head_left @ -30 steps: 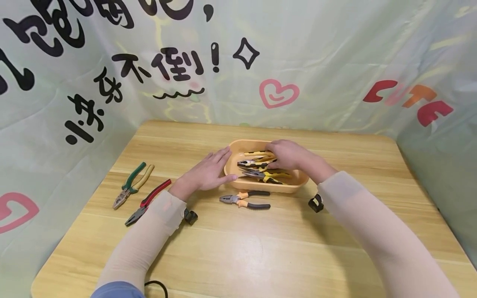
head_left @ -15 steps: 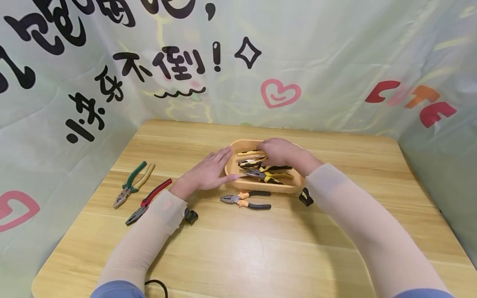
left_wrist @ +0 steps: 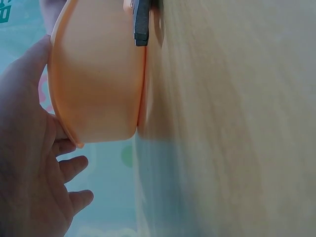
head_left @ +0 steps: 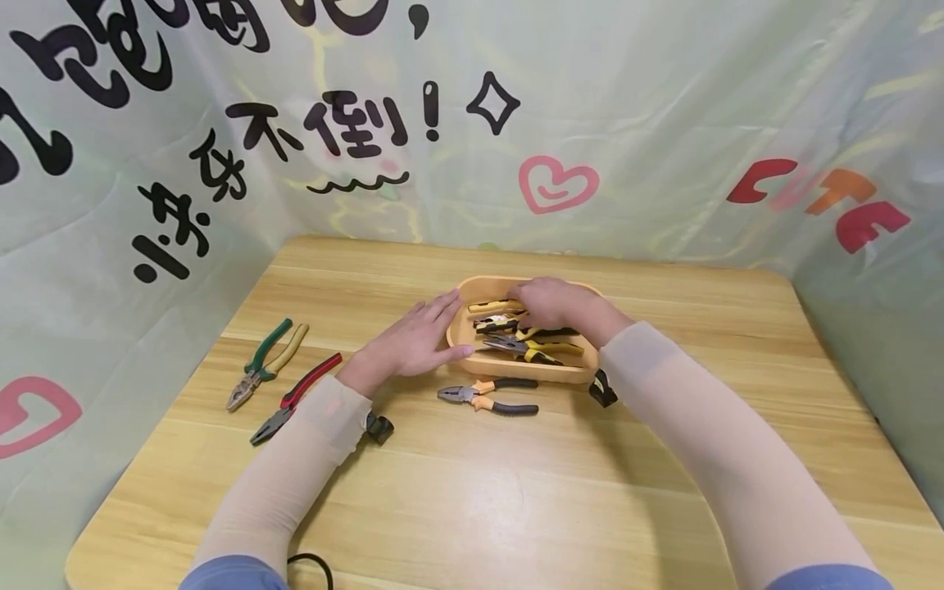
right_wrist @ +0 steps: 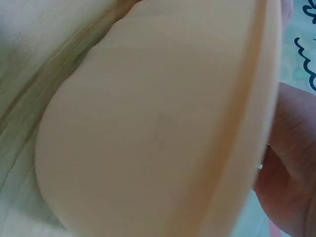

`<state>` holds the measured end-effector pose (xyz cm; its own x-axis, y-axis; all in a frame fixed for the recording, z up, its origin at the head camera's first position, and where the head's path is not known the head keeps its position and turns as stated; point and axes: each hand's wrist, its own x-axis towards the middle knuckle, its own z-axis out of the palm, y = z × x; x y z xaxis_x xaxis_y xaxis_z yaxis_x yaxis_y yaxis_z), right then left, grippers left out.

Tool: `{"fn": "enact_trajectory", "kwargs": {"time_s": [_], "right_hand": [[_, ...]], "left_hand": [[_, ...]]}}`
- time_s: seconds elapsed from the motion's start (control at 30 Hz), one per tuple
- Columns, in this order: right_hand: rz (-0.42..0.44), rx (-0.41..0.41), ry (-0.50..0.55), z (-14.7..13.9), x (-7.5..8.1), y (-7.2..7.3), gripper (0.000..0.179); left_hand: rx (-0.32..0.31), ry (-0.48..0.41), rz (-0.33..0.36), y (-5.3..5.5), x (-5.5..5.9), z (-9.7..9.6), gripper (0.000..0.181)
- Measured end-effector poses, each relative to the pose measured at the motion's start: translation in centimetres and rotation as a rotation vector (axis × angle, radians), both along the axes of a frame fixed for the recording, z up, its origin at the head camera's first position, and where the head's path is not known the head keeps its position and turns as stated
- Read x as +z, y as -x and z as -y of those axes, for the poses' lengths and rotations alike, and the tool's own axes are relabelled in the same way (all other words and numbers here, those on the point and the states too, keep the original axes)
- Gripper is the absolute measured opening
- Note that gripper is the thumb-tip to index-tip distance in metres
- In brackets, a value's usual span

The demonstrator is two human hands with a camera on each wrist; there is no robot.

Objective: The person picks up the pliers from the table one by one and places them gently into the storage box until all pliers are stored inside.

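Inside an orange plastic bin (head_left: 463,358) lie several yellow-and-black pliers, among them long-nose pliers (head_left: 509,342) at the near side. My right hand (head_left: 558,305) reaches down into the bin, fingers curled round yellow-and-black pliers (head_left: 490,308) at the far side; its fingertips are partly hidden. In the right wrist view the bin's wall (right_wrist: 148,123) covers most of that hand's work. My left hand (head_left: 413,336) rests against the bin's left end, thumb at the near rim and fingers extended along the outside, as the left wrist view also shows at the rim (left_wrist: 61,118).
In front of the bin lie orange-and-black pliers (head_left: 490,396). Farther left on the wooden table (head_left: 472,508) are green-and-yellow pliers (head_left: 265,365) and red-handled pliers (head_left: 295,399), the latter close beside the left forearm. A printed cloth (head_left: 642,123) hangs behind the table.
My right hand has moved left inside the bin, and the pliers near its fingers have shifted slightly. The left hand has stayed at the bin's end.
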<state>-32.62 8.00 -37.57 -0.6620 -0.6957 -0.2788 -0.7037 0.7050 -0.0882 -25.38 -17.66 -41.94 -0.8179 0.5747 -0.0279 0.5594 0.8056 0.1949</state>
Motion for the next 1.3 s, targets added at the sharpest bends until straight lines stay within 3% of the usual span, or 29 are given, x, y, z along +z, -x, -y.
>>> {"fn": "enact_trajectory", "kwargs": {"time_s": [0.33, 0.8, 1.3], "right_hand": [[0.06, -0.039, 0.021, -0.6, 0.5, -0.4, 0.051], [-0.012, -0.008, 0.064, -1.9, 1.0, -1.3, 0.051], [-0.049, 0.006, 0.198, -3.2, 1.6, -2.6, 0.048]], "left_hand": [[-0.01, 0.007, 0.001, -0.1, 0.2, -0.1, 0.099], [-0.004, 0.004, -0.001, 0.0, 0.0, -0.1, 0.1], [-0.005, 0.005, 0.002, 0.0, 0.0, -0.1, 0.1]]}}
